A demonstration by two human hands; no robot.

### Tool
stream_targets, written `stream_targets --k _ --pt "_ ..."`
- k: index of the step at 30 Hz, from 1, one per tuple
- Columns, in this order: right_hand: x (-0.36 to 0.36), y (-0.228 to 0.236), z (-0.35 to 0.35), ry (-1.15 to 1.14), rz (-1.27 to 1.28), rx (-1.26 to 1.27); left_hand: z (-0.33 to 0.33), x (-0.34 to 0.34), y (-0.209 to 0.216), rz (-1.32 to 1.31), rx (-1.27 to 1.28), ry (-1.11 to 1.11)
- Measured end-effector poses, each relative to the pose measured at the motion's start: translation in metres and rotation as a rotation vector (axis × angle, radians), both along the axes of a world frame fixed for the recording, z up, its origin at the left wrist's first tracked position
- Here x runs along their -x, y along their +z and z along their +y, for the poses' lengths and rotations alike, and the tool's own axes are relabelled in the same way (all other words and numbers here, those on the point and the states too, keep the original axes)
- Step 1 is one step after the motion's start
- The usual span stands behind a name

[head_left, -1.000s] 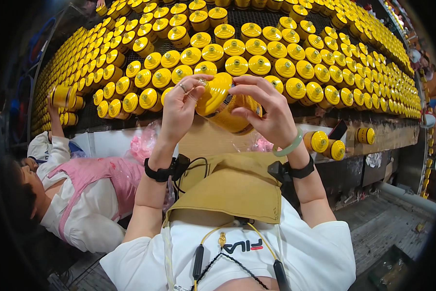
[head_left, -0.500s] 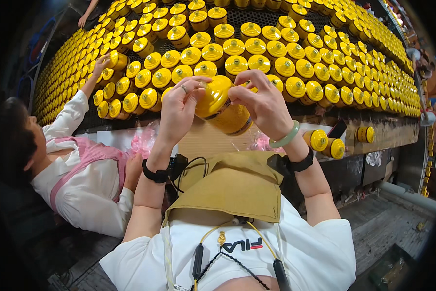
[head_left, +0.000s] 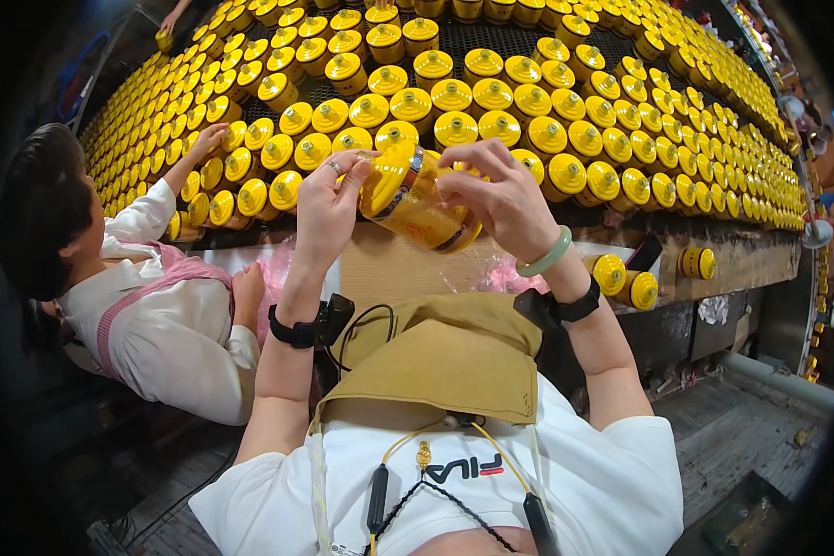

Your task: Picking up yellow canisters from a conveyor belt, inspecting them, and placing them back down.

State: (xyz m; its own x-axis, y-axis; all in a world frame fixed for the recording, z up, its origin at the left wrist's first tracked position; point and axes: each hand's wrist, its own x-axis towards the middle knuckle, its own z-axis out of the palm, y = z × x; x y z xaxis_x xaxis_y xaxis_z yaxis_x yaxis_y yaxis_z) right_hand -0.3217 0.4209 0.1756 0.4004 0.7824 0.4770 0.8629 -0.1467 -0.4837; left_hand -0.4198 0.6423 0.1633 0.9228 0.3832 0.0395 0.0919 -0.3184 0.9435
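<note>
The jar (head_left: 428, 211) is up between the two hands, over the board (head_left: 380, 252) and in front of the chest. It is tilted well over, lid toward the left and base toward the lower right, probably so that its side faces the eyes. The left hand (head_left: 329, 195) takes the lid end, thumb and fingers narrow about it; a grip at that end seems to bear the jar while leaving the body uncovered. The right hand (head_left: 507, 196) is at the upper side, just below the lid, fingers bent and thumb close to forefinger. I cannot tell whether those tips hold anything or only press on the jar, but from there they would steady it against turning

Beyond, yellow-lidded jars (head_left: 547, 135) crowd a black mesh (head_left: 463, 39), knobs upward, perhaps set upright so that each can be lifted by its top. Three more jars (head_left: 641, 289) are apart from these on the right, near a dark flat object (head_left: 647, 250), within easy reach of the right arm. Crumpled pink wrapping (head_left: 504, 276) lies at the board's edge, just behind the right wrist. At the left, a co-worker (head_left: 171, 315) reaches one hand (head_left: 210, 139) to the nearest rows
</note>
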Motion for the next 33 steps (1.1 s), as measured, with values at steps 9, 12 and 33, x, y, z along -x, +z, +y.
stream_targets --k 9,12,33 --pt "0.026 -0.010 -0.009 0.171 0.657 -0.101 0.033 0.005 -0.024 0.010 0.282 0.257" --pt "0.029 -0.040 -0.012 0.143 0.641 -0.040 0.041 0.003 -0.025 -0.031 0.447 0.262" --pt "-0.043 -0.085 -0.089 -0.952 0.383 -0.637 0.078 -0.014 -0.060 -0.016 0.254 0.407"
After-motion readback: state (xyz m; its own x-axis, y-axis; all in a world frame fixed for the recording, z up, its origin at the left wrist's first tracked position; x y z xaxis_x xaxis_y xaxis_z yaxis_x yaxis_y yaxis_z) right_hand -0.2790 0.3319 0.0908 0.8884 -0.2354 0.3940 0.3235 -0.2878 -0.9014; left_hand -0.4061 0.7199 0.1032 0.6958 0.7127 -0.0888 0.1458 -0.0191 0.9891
